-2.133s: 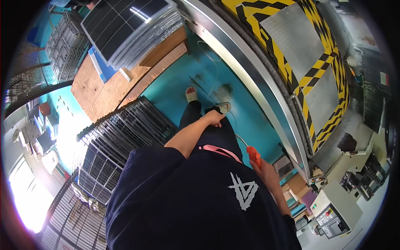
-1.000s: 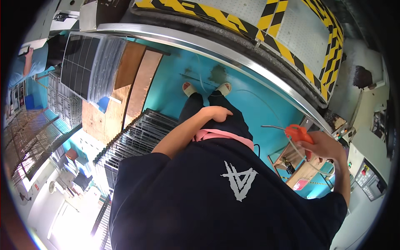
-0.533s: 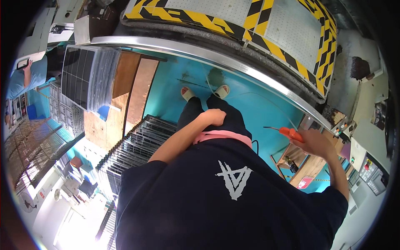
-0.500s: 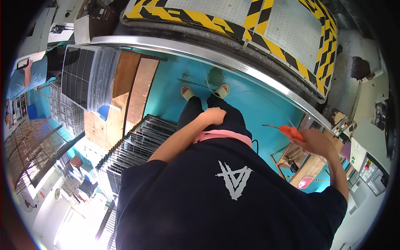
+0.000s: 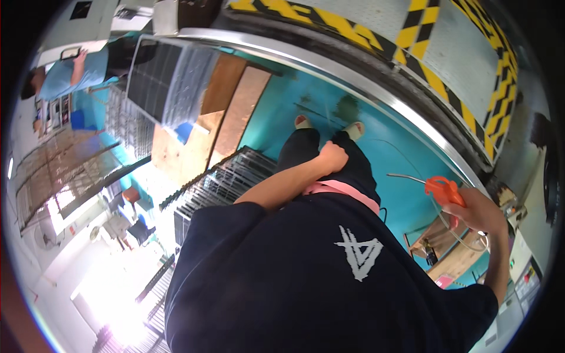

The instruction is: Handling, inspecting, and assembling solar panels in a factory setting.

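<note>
I have the right hand (image 5: 481,210) wrapped around the handle of an orange-red plastic blow gun (image 5: 450,194), out to the right of the body, with its thin metal nozzle (image 5: 405,176) pointing left above the teal floor (image 5: 394,203). A thin pale hose (image 5: 457,236) loops just below that hand. I see the left hand (image 5: 334,157) with its fingers curled in, by the thigh of the black trousers (image 5: 360,170), near the pink waistband (image 5: 341,187); its palm is hidden, so I cannot tell whether it pinches anything. On my left stands a black metal wire rack (image 5: 232,176), and beyond it dark gridded panels (image 5: 156,79) are stacked on a brown plywood table (image 5: 182,152). Ahead, a bright metal rail (image 5: 329,69) runs beside a grey perforated surface edged with yellow-and-black striped tape (image 5: 444,88)
</note>
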`<state>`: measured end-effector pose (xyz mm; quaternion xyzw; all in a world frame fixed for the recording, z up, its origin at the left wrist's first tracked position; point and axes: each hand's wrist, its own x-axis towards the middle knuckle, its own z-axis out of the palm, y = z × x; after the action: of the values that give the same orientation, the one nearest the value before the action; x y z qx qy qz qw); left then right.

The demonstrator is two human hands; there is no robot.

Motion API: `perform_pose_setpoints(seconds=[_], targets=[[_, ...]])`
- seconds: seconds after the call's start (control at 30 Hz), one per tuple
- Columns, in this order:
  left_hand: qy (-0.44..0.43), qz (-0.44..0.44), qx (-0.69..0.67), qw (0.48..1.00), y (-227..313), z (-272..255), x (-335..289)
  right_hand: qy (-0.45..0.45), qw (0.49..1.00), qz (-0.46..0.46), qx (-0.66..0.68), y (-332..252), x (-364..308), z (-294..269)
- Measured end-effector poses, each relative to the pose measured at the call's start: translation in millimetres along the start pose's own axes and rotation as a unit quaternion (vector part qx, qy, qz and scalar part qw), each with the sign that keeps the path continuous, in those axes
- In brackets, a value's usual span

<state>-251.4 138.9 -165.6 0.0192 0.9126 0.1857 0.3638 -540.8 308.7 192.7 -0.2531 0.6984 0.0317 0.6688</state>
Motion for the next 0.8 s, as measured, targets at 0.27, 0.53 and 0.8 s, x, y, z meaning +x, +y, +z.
perform_pose_setpoints(seconds=[0.27,0.53,0.8], targets=[[-0.039,0.054,0.158,0.985,-55.8,25.9,-3.6,-0.005,0.996,-0.075,0.039,-98.3,-9.7,-0.7],[-0.058,0.002,-0.271,0.961,-173.0,16.3,-80.4,-0.033,0.998,-0.016,0.060,-212.0,-27.5,24.6],[-0.048,-0.005,-0.399,0.916,-282.8,-28.5,-215.9,-0.119,0.951,0.245,-0.145,-320.3,-18.3,3.9]])
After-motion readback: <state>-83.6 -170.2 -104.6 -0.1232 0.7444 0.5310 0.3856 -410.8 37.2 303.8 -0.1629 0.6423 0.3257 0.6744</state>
